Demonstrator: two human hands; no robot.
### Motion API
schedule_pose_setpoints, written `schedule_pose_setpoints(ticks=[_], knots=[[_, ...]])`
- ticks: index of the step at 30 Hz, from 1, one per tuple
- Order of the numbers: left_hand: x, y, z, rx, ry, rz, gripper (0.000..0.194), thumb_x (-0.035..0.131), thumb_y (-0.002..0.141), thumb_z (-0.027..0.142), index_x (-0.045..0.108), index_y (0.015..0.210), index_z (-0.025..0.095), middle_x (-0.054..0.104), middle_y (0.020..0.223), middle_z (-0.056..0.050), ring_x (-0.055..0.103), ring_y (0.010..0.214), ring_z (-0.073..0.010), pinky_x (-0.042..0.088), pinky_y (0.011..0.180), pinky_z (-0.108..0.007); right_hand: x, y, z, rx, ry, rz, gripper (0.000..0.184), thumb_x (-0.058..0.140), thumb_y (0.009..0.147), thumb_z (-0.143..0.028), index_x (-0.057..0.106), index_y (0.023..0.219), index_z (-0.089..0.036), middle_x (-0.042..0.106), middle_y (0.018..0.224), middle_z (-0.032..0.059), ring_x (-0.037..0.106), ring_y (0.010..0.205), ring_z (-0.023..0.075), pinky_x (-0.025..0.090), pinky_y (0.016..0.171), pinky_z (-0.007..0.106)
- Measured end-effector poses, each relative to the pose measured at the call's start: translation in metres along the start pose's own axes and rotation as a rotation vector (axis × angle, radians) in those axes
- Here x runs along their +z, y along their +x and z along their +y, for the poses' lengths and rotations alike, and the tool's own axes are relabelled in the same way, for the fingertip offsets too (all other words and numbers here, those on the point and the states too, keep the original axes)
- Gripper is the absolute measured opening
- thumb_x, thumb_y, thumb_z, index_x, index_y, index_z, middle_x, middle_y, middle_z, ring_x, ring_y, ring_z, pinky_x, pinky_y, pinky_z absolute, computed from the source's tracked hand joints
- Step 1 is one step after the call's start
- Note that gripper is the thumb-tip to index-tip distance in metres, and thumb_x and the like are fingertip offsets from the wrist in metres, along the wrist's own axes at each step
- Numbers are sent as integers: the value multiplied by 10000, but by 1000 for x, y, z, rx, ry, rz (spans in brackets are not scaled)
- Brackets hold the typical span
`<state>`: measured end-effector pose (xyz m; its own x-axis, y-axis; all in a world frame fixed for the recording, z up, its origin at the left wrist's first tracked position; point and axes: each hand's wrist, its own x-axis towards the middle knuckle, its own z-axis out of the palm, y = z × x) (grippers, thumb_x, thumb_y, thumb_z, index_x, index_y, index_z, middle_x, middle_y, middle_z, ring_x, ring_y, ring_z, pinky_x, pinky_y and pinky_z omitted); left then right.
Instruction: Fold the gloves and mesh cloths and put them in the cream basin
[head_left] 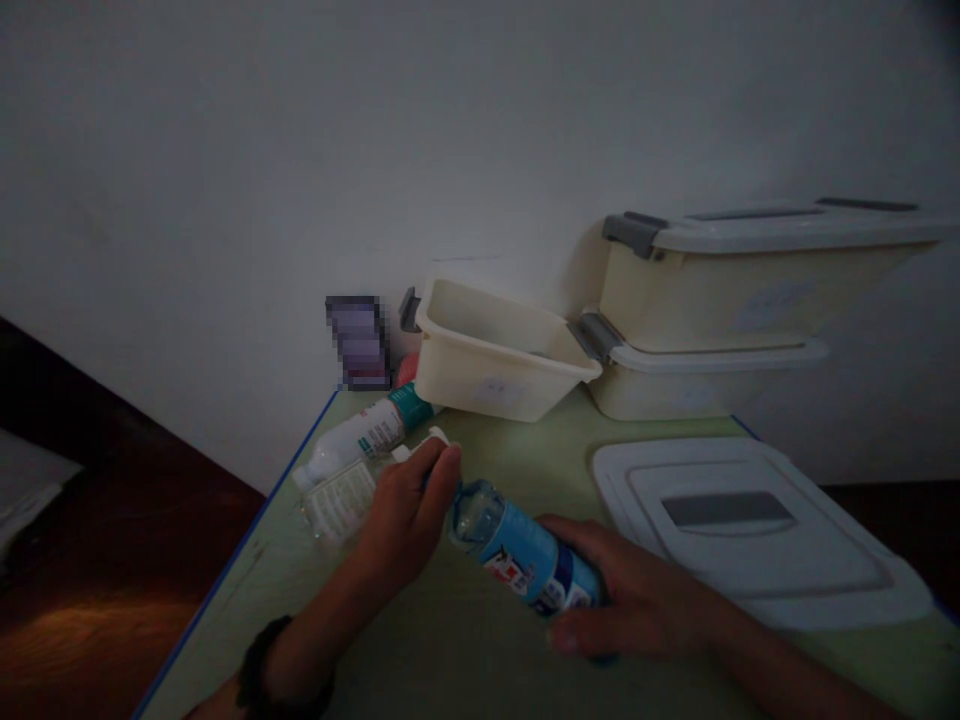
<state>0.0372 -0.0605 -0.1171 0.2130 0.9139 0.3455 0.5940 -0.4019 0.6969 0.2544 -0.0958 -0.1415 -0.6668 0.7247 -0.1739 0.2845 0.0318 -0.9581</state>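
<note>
My right hand is wrapped round a clear plastic bottle with a blue label, held on its side over a pale green table, its open neck pointing left. My left hand is closed at the bottle's mouth, fingers pinched on a small white cap-like piece. Just behind the left hand lie two more bottles: a white one with a teal cap and a clear one with a printed label.
An open cream plastic bin stands at the back by the wall. Two lidded cream bins are stacked to its right. A loose white lid lies flat on the table's right side. The table's left edge drops to a dark wooden floor.
</note>
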Motion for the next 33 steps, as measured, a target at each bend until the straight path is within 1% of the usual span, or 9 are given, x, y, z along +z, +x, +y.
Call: schedule_pose_setpoints(ticks=[5, 9, 12, 15, 18, 20, 25, 29, 33], knots=[[-2, -5, 2, 62, -108, 133, 291, 384, 898, 298, 453, 637, 190, 415, 531, 42, 401, 481, -100, 302, 446, -214, 7, 2, 1, -53, 133, 39, 507, 743, 646, -382, 590, 1069, -149, 580, 872, 35, 498, 714, 119, 415, 606, 229], [0, -9, -3, 150, -157, 144, 306, 353, 921, 311, 468, 665, 188, 447, 551, 32, 412, 486, -99, 317, 455, -211, 16, 2, 11, 70, 596, -126, 542, 750, 581, -472, 607, 974, -126, 571, 720, 10, 510, 568, 84, 397, 511, 199], [1, -10, -5, 170, -176, 153, 344, 325, 936, 362, 468, 675, 190, 442, 556, 26, 417, 492, -104, 328, 463, -218, 22, 0, 17, 108, 741, -159, 648, 781, 516, -479, 601, 1030, -128, 588, 715, 12, 535, 557, 88, 417, 521, 208], [0, -10, -10, 186, -189, 131, 367, 316, 937, 403, 460, 676, 190, 431, 560, 25, 415, 495, -106, 332, 466, -222, 24, -3, 15, 130, 615, -63, 661, 778, 550, -461, 589, 1104, -153, 602, 793, 25, 546, 667, 117, 425, 586, 227], [1, -8, -15, 195, -199, 112, 345, 314, 938, 372, 461, 687, 188, 428, 568, 28, 415, 502, -103, 335, 473, -219, 25, -3, 9, 99, 287, 75, 584, 705, 667, -484, 580, 1154, -186, 611, 912, 54, 538, 791, 162, 432, 665, 272], [2, -6, -17, 164, -189, 120, 321, 325, 933, 336, 459, 682, 187, 426, 563, 31, 417, 502, -102, 334, 478, -218, 26, 0, 6, 72, 103, 137, 547, 648, 725, -497, 573, 1173, -192, 616, 959, 75, 542, 831, 193, 441, 717, 318], [7, -5, -15, 39, -146, 122, 288, 361, 902, 318, 443, 657, 191, 409, 539, 40, 403, 491, -104, 311, 466, -220, 27, 3, 4, 28, -168, 304, 634, 654, 722, -463, 495, 1263, -172, 571, 1147, 137, 530, 988, 274, 405, 879, 443], [10, -6, -14, 52, -169, 128, 292, 356, 909, 330, 444, 667, 192, 407, 553, 37, 398, 502, -105, 320, 470, -217, 23, 2, 4, 7, -73, 233, 544, 666, 704, -474, 589, 1140, -159, 606, 982, 93, 541, 853, 219, 437, 756, 357], [7, -9, -11, 166, -220, 158, 336, 301, 936, 358, 456, 689, 192, 439, 584, 23, 416, 514, -106, 339, 475, -216, 29, -1, 13, 53, 425, 22, 558, 669, 667, -533, 619, 1064, -145, 567, 796, 33, 494, 679, 132, 386, 570, 241]])
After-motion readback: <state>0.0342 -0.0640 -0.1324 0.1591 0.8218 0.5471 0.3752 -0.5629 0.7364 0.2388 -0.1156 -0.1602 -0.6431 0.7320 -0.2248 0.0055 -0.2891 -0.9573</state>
